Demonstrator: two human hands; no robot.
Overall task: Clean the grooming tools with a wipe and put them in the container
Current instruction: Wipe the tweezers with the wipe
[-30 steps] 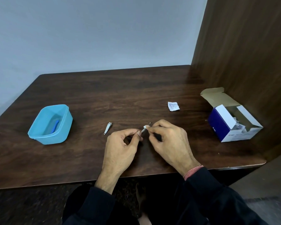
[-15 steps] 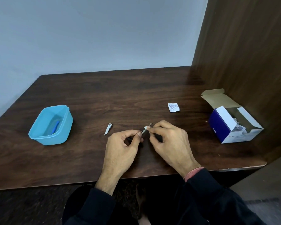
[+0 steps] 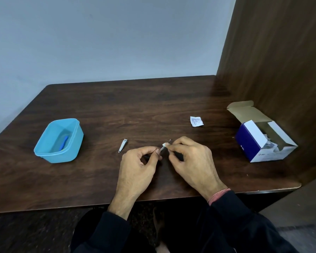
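Note:
My left hand (image 3: 137, 167) pinches the near end of a thin metal grooming tool (image 3: 169, 141), whose dark tip sticks out past my fingers. My right hand (image 3: 192, 161) presses a small white wipe (image 3: 165, 144) around the tool's shaft. Both hands hover just above the table's front middle. A silver nail clipper (image 3: 123, 145) lies on the table left of my hands. The light blue container (image 3: 44, 152) stands at the left with a blue tool (image 3: 64, 142) inside.
A torn white wipe wrapper (image 3: 196, 121) lies beyond my right hand. An open blue-and-white wipe box (image 3: 263, 136) sits at the right, against a wooden side panel (image 3: 281, 61). The dark wooden table (image 3: 135, 106) ends at a grey wall behind.
Both hands stay in nearly the same spot; the right fingers with the wipe shift slightly along the tool. Everything else on the table is unmoved.

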